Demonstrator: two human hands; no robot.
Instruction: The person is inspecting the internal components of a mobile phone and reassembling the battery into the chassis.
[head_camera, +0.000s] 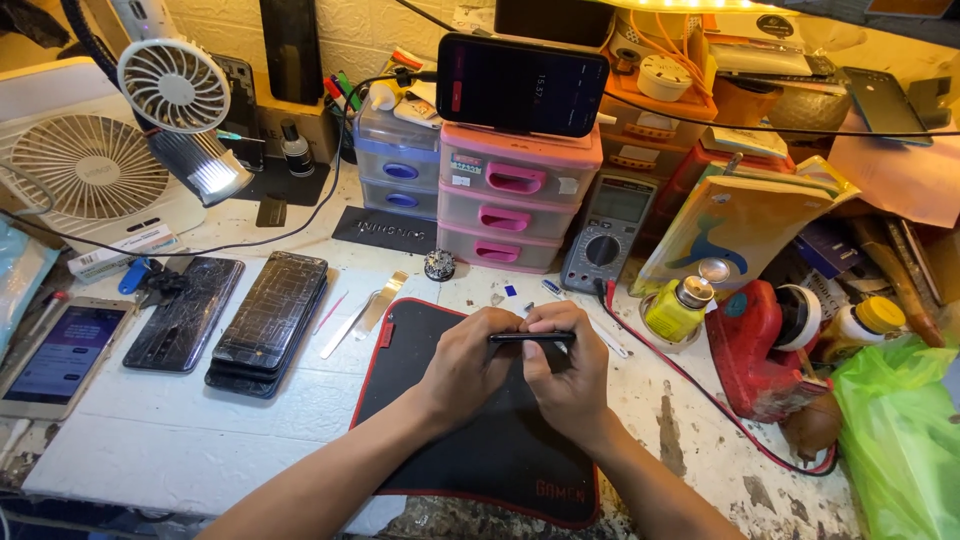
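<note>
Dark phone screen (522, 84) atop pink drawers (515, 195)

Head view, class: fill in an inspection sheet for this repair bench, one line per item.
Surface: worn white table under a black mat.
Job's things: thin black phone held edge-on.
Clutter: cracked phones, pink drawers, multimeter, yellow bottle, green bag.
Grippers: left hand and right hand both grip the phone.
Cables: red lead across the table.
Surroundings: two fans, lamp.
</note>
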